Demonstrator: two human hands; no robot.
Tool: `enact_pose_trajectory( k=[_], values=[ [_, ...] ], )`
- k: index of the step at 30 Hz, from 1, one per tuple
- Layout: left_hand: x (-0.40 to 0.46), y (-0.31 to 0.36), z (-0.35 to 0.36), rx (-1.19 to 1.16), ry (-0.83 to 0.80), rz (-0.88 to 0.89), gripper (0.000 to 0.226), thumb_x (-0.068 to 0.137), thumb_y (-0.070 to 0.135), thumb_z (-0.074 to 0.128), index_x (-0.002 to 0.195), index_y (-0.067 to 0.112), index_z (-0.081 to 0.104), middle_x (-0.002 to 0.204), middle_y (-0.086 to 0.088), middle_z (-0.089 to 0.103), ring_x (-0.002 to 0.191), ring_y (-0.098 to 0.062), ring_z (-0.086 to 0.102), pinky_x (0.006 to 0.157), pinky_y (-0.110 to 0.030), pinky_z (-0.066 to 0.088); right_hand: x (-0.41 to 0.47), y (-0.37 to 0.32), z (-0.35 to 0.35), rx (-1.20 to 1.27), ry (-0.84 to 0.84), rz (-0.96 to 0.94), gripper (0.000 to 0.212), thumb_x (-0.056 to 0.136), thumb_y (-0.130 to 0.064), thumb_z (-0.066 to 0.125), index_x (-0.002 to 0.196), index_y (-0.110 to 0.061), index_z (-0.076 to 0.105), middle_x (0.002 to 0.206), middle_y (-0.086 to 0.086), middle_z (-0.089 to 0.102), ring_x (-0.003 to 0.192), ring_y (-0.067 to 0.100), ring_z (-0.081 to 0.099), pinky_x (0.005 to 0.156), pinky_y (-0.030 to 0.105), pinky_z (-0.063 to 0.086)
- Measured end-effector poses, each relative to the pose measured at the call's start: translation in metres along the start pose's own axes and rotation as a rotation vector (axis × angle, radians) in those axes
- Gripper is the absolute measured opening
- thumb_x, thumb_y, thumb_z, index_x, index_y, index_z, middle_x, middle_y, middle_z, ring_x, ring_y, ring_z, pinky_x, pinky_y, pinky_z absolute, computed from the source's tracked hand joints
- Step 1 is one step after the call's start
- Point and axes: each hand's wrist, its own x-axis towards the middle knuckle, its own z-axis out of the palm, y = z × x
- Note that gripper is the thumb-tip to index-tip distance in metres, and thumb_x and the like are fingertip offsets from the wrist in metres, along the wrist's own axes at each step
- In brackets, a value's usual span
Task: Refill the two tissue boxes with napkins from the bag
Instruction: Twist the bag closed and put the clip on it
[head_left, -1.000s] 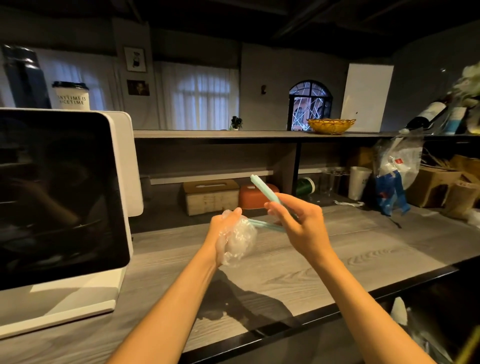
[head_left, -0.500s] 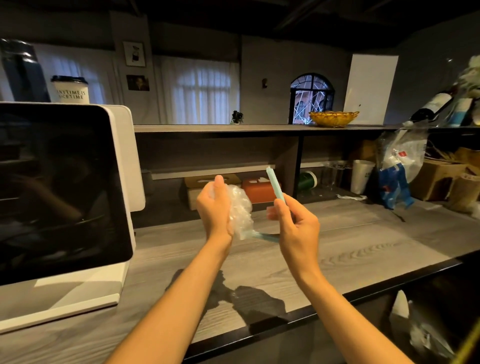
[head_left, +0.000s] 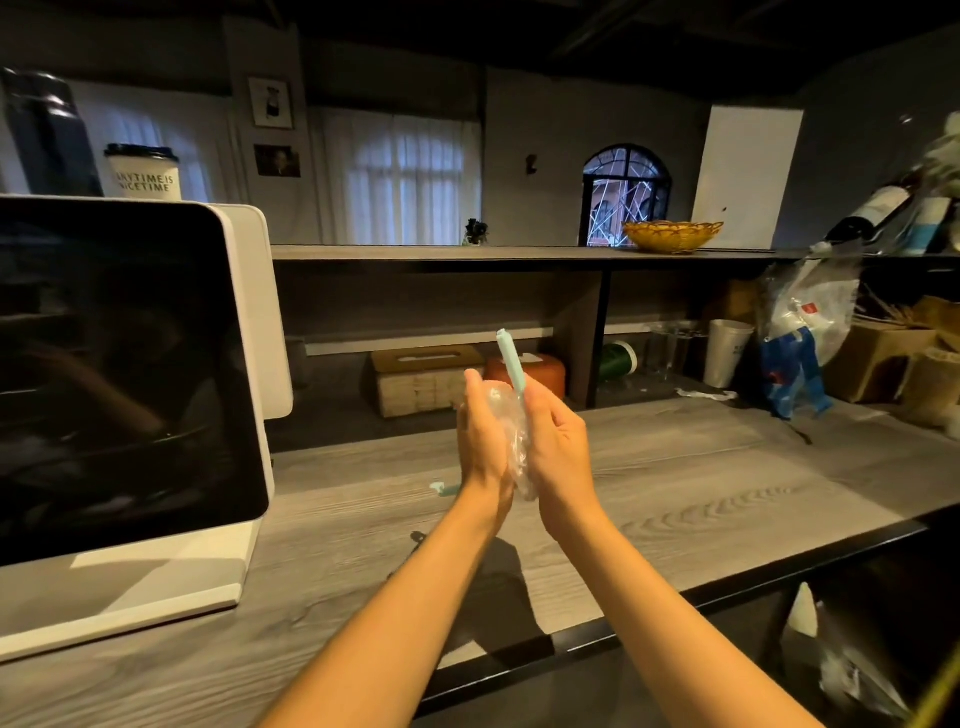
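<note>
Both hands are up over the desk (head_left: 675, 493) with the crumpled clear bag (head_left: 511, 436) squashed between them. The left hand (head_left: 480, 441) is curled round the wad, and the right hand (head_left: 556, 441) presses against it while pinching a mint-green clip (head_left: 511, 358) that sticks straight up. Looks like another bit of the same green plastic (head_left: 444, 488) pokes out left of the left wrist, can't tell what exactly.

The bag is thin film, so I'd guess it weighs nothing, is slippery and springs back open when let go. Best gripped as a whole wad, not by an edge. The clip looks stiff, fine to pinch low on the stem.

The two boxes sit back under the shelf: wooden box (head_left: 428, 379) and orange box (head_left: 540, 371) side by side, well behind the hands.
</note>
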Motion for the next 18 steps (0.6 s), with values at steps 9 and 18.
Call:
enact_pose_trajectory(
  k=[9, 18],
  values=[
    [-0.004, 0.012, 0.001, 0.192, 0.033, 0.156, 0.033, 0.101, 0.039, 0.050, 0.077, 0.020, 0.061, 0.065, 0.004, 0.064, 0.069, -0.013, 0.065, 0.069, -0.035, 0.053, 0.001, -0.004, -0.006, -0.093, -0.110, 0.093, 0.047, 0.095, -0.036, 0.057, 0.141, -0.028, 0.049, 0.135, -0.006, 0.056, 0.117, 0.007, 0.057, 0.090, 0.025, 0.054],
    [-0.005, 0.006, -0.006, 0.333, 0.080, 0.471, 0.025, 0.104, 0.038, 0.033, 0.122, 0.039, 0.050, 0.090, 0.004, 0.063, 0.078, -0.001, 0.064, 0.070, -0.021, 0.056, 0.000, -0.018, -0.011, -0.122, -0.205, 0.407, 0.041, 0.089, -0.056, 0.058, 0.120, -0.028, 0.061, 0.110, 0.001, 0.068, 0.099, 0.019, 0.067, 0.081, 0.040, 0.060]
  ],
)
